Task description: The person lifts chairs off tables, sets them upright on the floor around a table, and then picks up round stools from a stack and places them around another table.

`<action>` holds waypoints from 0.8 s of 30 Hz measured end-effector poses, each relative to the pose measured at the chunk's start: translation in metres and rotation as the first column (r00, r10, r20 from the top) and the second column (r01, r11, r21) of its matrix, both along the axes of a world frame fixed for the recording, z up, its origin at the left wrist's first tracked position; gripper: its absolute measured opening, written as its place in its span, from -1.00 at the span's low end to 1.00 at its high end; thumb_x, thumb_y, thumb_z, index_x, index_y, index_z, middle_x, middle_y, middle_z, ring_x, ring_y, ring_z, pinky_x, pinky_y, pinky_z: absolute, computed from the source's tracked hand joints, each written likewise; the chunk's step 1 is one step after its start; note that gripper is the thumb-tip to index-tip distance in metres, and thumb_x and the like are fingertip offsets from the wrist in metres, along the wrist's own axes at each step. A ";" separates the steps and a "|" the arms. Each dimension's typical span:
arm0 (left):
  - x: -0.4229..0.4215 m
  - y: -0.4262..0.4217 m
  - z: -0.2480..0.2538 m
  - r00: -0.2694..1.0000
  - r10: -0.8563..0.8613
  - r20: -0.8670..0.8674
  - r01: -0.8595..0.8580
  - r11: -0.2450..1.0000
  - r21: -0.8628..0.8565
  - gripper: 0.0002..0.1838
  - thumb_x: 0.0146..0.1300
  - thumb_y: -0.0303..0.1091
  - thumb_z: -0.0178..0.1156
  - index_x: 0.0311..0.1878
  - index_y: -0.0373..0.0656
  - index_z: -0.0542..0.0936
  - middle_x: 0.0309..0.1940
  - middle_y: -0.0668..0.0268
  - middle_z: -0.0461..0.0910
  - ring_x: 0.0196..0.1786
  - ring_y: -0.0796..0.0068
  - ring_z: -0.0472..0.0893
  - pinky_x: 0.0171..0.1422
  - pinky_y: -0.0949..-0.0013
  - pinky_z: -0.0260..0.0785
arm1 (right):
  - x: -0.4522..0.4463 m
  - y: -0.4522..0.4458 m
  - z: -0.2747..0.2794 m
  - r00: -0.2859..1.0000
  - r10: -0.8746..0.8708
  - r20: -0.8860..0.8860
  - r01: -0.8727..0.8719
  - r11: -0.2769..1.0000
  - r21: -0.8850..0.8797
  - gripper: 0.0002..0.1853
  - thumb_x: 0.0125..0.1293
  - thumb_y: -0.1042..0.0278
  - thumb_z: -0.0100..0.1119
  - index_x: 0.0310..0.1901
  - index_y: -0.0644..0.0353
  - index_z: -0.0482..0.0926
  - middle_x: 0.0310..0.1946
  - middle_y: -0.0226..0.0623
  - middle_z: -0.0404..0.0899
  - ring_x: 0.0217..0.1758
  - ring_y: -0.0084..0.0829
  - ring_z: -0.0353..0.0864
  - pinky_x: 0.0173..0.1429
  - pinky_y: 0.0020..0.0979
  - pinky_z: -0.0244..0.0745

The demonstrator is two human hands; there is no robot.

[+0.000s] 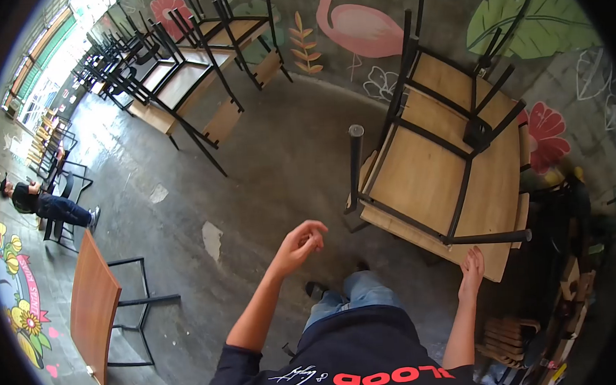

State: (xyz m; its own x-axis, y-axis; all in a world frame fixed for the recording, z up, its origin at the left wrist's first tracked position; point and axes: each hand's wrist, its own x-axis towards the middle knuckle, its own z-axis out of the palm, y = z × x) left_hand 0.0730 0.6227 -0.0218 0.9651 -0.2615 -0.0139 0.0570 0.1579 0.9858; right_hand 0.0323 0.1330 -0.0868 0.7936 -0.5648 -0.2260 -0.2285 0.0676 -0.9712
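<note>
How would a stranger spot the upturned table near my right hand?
Find the wall's pink flamingo. Lower right of it, the upturned table shows tan wood and raised black legs. Unlike the stacks farther left, it's near your right hand.

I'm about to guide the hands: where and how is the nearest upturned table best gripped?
Probably grip the near left leg and near right leg, left hand and right hand coming from the near side: both slim bars jut clear of the wooden top.
</note>
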 end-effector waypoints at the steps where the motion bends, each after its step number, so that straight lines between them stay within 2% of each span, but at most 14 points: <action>1: 0.021 0.004 -0.008 0.998 -0.064 0.012 0.064 0.998 -0.010 -0.74 0.40 -0.42 0.04 0.11 -0.23 0.44 -0.39 0.41 0.50 -0.34 0.67 0.47 -0.17 0.54 0.36 | 0.000 -0.001 0.008 1.000 -0.006 -0.012 0.005 0.999 -0.036 -0.55 0.39 0.21 0.07 0.28 0.05 0.37 0.19 -0.37 0.42 0.28 -0.47 0.35 0.27 -0.39 0.26; 2: 0.043 0.003 -0.011 0.996 -0.090 -0.012 0.090 0.996 0.017 -0.71 0.39 -0.41 0.06 0.15 -0.20 0.41 -0.35 0.39 0.49 -0.30 0.66 0.48 -0.15 0.53 0.37 | 0.001 -0.003 0.013 1.000 -0.014 -0.024 0.013 0.997 -0.070 -0.55 0.38 0.26 0.08 0.29 0.04 0.36 0.18 -0.37 0.42 0.28 -0.49 0.35 0.27 -0.41 0.25; 3: 0.064 0.001 -0.013 0.993 -0.115 -0.039 0.117 0.992 0.047 -0.67 0.38 -0.41 0.08 0.18 -0.18 0.39 -0.30 0.38 0.49 -0.27 0.65 0.48 -0.13 0.52 0.38 | 0.007 -0.010 0.005 0.997 -0.039 0.072 0.048 0.992 -0.119 -0.56 0.37 0.29 0.11 0.25 0.16 0.37 0.15 -0.37 0.46 0.28 -0.45 0.37 0.34 -0.29 0.21; 4: 0.082 -0.002 -0.014 0.989 -0.134 -0.069 0.139 0.987 0.078 -0.62 0.37 -0.40 0.10 0.22 -0.15 0.37 -0.25 0.37 0.49 -0.23 0.64 0.49 -0.12 0.51 0.40 | 0.014 -0.017 -0.001 0.997 -0.032 0.074 0.043 0.988 -0.146 -0.56 0.37 0.33 0.11 0.25 0.19 0.37 0.14 -0.35 0.46 0.25 -0.45 0.39 0.30 -0.34 0.24; 6: 0.116 -0.021 -0.019 0.995 -0.092 0.045 0.085 0.987 0.136 -0.47 0.33 -0.34 0.18 0.32 -0.10 0.28 -0.06 0.29 0.45 -0.06 0.54 0.49 -0.01 0.42 0.42 | 0.039 -0.023 -0.014 0.997 0.007 0.074 0.008 0.981 -0.196 -0.57 0.35 0.40 0.12 0.23 0.24 0.38 0.13 -0.30 0.46 0.19 -0.47 0.44 0.23 -0.44 0.30; 8: 0.137 -0.036 -0.026 0.986 -0.089 0.143 0.053 0.970 0.239 -0.34 0.27 -0.29 0.25 0.39 -0.12 0.22 0.07 0.19 0.41 0.08 0.40 0.47 0.10 0.32 0.41 | 0.065 -0.007 -0.038 0.987 -0.033 0.159 0.064 0.979 -0.193 -0.77 0.30 0.45 0.10 -0.04 0.31 0.52 -0.14 -0.28 0.57 0.00 -0.45 0.54 0.16 -0.41 0.37; 10: 0.149 -0.043 -0.034 0.963 -0.153 0.220 0.060 0.923 0.379 -0.23 0.21 -0.24 0.30 0.42 -0.22 0.17 0.15 0.05 0.36 0.19 0.22 0.44 0.21 0.24 0.36 | 0.083 0.003 -0.067 0.929 -0.251 0.273 0.303 0.938 -0.169 -0.84 0.28 0.47 0.05 -0.16 0.31 0.54 -0.31 -0.29 0.59 -0.13 -0.45 0.57 0.10 -0.39 0.41; 11: 0.151 -0.042 -0.032 0.954 -0.179 0.242 0.073 0.917 0.391 -0.17 0.18 -0.19 0.32 0.43 -0.25 0.14 0.20 0.00 0.34 0.25 0.14 0.38 0.30 0.19 0.28 | 0.087 0.013 -0.064 0.912 -0.273 0.305 0.353 0.903 -0.247 -0.90 0.29 0.48 0.00 -0.33 0.28 0.50 -0.40 -0.34 0.55 -0.29 -0.45 0.55 -0.09 -0.43 0.43; 12: 0.151 -0.040 -0.031 0.943 -0.204 0.262 0.085 0.911 0.404 -0.12 0.15 -0.15 0.34 0.43 -0.28 0.12 0.24 -0.06 0.32 0.31 0.05 0.32 0.39 0.15 0.19 | 0.093 0.012 -0.073 0.902 -0.307 0.302 0.371 0.911 -0.180 -0.89 0.29 0.46 0.00 -0.39 0.25 0.47 -0.44 -0.35 0.53 -0.34 -0.47 0.52 -0.15 -0.43 0.41; 14: 0.152 -0.033 -0.030 0.951 -0.219 0.218 0.111 0.900 0.421 -0.17 0.14 -0.21 0.33 0.39 -0.34 0.18 0.28 -0.06 0.31 0.34 0.03 0.32 0.43 0.19 0.14 | 0.098 0.006 -0.105 0.888 -0.362 0.282 0.389 0.920 -0.043 -0.82 0.28 0.41 0.02 -0.49 0.19 0.42 -0.51 -0.37 0.48 -0.43 -0.49 0.47 -0.26 -0.44 0.37; 16: 0.162 -0.030 -0.039 0.941 -0.219 0.257 0.106 0.914 0.392 -0.27 0.16 -0.27 0.31 0.35 -0.30 0.25 0.27 -0.01 0.34 0.32 0.08 0.36 0.40 0.20 0.19 | 0.122 0.006 -0.125 0.658 -0.734 0.169 0.749 0.661 -0.047 -0.73 0.26 0.33 0.06 -0.58 0.12 0.33 -0.60 -0.40 0.40 -0.50 -0.51 0.41 -0.33 -0.45 0.32; 20: 0.194 -0.027 -0.044 0.927 -0.291 0.235 0.206 0.921 0.329 -0.46 0.18 -0.38 0.26 0.24 -0.18 0.41 0.11 0.13 0.53 0.16 0.20 0.53 0.24 0.24 0.36 | 0.113 -0.015 -0.155 0.681 -0.694 0.233 0.714 0.700 0.001 -0.69 0.27 0.26 0.07 -0.60 0.08 0.29 -0.63 -0.42 0.32 -0.52 -0.52 0.36 -0.35 -0.48 0.27; 22: 0.209 -0.027 -0.061 0.901 -0.406 0.151 0.350 0.888 0.298 -0.47 0.11 -0.43 0.26 0.21 -0.15 0.44 0.13 0.14 0.52 0.19 0.24 0.52 0.29 0.24 0.31 | 0.114 -0.010 -0.145 0.688 -0.679 0.254 0.694 0.719 0.041 -0.68 0.31 0.28 0.03 -0.60 0.08 0.28 -0.65 -0.42 0.29 -0.53 -0.50 0.35 -0.34 -0.46 0.27; 24: 0.219 -0.031 -0.101 0.846 -0.492 0.205 0.402 0.841 0.361 -0.43 0.03 -0.49 0.23 0.20 -0.12 0.46 0.12 0.20 0.54 0.19 0.22 0.52 0.29 0.25 0.31 | 0.115 -0.008 -0.150 0.707 -0.663 0.246 0.688 0.725 -0.023 -0.66 0.36 0.24 -0.02 -0.59 0.07 0.29 -0.66 -0.42 0.25 -0.55 -0.47 0.34 -0.33 -0.45 0.30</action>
